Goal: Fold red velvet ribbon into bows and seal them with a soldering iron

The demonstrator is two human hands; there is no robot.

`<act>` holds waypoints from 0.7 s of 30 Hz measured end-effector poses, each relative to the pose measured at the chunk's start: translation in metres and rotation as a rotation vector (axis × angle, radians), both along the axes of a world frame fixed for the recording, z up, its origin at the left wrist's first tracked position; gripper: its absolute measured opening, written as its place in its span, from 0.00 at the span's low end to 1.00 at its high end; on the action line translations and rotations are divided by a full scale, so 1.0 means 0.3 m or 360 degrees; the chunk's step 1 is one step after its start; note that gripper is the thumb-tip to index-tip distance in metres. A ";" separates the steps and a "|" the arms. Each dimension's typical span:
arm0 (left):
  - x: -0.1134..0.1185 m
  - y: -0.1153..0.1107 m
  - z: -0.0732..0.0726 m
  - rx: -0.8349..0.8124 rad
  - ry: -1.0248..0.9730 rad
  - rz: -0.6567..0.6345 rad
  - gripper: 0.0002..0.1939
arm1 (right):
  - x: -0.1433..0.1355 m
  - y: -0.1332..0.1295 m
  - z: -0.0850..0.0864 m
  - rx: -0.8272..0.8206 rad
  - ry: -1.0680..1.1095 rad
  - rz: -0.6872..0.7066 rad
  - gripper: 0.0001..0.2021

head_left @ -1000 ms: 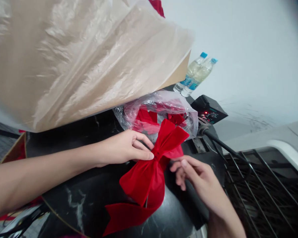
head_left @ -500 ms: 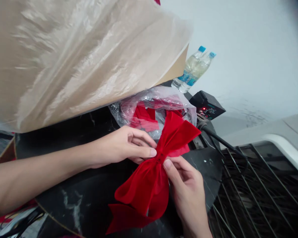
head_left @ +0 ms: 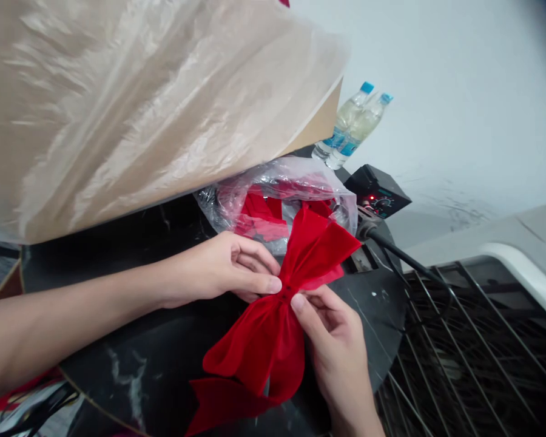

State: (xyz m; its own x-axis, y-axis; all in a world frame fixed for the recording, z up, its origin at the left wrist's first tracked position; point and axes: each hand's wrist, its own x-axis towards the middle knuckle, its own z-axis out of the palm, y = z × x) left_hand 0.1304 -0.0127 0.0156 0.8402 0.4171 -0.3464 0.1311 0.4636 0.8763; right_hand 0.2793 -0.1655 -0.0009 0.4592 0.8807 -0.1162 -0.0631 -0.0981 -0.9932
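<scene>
A large red velvety ribbon bow point(head_left: 259, 346) hangs between my two hands, tilted, its gathered middle at the centre of the view. My left hand point(head_left: 236, 267) comes in from the left and pinches the bow beside its knot, thumb on top. From below right, my right hand point(head_left: 332, 328) pinches the other side of the knot with thumb and fingers; the fingertips behind the bow are hidden. Just beyond lies an open clear plastic bag point(head_left: 273, 227) holding more red ribbon pieces.
A big cardboard box point(head_left: 318, 121) under plastic sheeting stands at the back left. Two bottles point(head_left: 346, 133) and a black control box point(head_left: 377, 191) with a red light and cable are behind. Beneath is a black marbled round table point(head_left: 122, 376); a wire rack point(head_left: 464, 340) is at right.
Both hands and the bow have shifted slightly left in view, as has the background. The grip at the knot looks the same.
</scene>
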 end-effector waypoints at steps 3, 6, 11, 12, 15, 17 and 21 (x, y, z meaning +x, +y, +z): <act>-0.002 0.006 0.000 -0.0048 -0.0036 -0.0075 0.08 | 0.010 -0.008 -0.011 0.0005 0.0077 0.0010 0.09; -0.003 0.007 0.000 -0.0058 -0.0045 -0.0071 0.08 | 0.016 -0.010 -0.015 -0.0010 0.0100 0.0023 0.10; 0.001 0.003 -0.001 0.0014 -0.0019 -0.0023 0.11 | 0.013 -0.008 -0.012 0.0000 0.0151 0.0065 0.09; 0.002 0.003 -0.002 0.0031 -0.0018 -0.0028 0.11 | 0.011 -0.009 -0.013 0.0021 0.0174 0.0080 0.08; 0.005 0.004 -0.004 0.0140 -0.0022 0.0001 0.11 | 0.005 -0.008 -0.017 0.0094 0.0243 0.0154 0.07; 0.005 0.006 -0.004 0.0223 -0.0028 0.0005 0.09 | 0.003 -0.006 -0.017 0.0130 0.0205 0.0146 0.07; -0.001 0.013 0.002 0.0425 -0.0087 0.0192 0.08 | 0.024 -0.010 0.002 0.0244 -0.0381 -0.0231 0.07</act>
State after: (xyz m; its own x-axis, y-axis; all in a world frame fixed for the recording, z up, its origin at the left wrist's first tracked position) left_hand 0.1302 -0.0088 0.0162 0.7935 0.5853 -0.1664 0.0382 0.2250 0.9736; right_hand 0.2866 -0.1685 -0.0004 0.5795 0.8030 0.1391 0.1717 0.0466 -0.9841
